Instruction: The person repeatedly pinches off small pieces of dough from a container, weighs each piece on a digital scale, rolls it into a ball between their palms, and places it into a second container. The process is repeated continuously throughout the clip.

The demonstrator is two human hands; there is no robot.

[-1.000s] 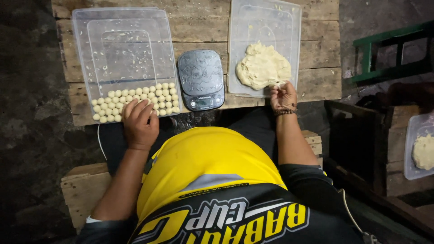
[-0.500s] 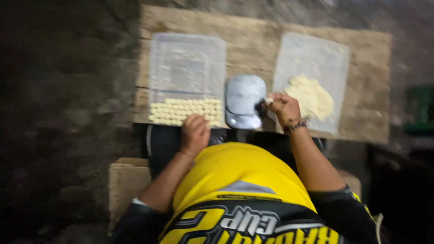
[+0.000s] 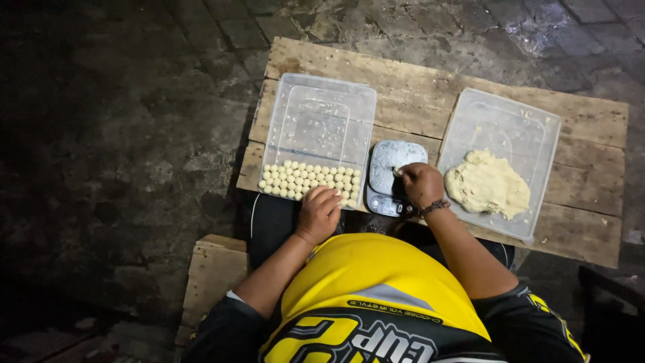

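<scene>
While the person sits at a low wooden board table (image 3: 416,101) in the upper middle of the frame, both hands are at its near edge. The right hand (image 3: 420,185) is over a small grey kitchen scale (image 3: 390,168) in the centre of the frame, with the fingers curled and the fingertips (image 3: 400,173) pinched on a tiny pale piece of dough at the scale plate; the piece is too small to see clearly. A dark bracelet (image 3: 433,207) is on this wrist. The left hand (image 3: 319,214) lies at the lower right corner of the left clear plastic tray (image 3: 322,121), fingers loosely bent and touching the tray edge beside the dough balls (image 3: 306,180); I cannot tell if it holds one ball or nothing. These small pale balls stand in neat rows along the near side of that tray, and the far part of the tray is bare. To the right of the scale, a second clear tray (image 3: 510,124) carries a flat lump of dough (image 3: 489,183) in its lower half. The person wears a yellow and black shirt (image 3: 376,302) at the bottom of the frame. A wooden plank (image 3: 211,275) lies at the lower left, on dark stone paving (image 3: 121,134).
</scene>
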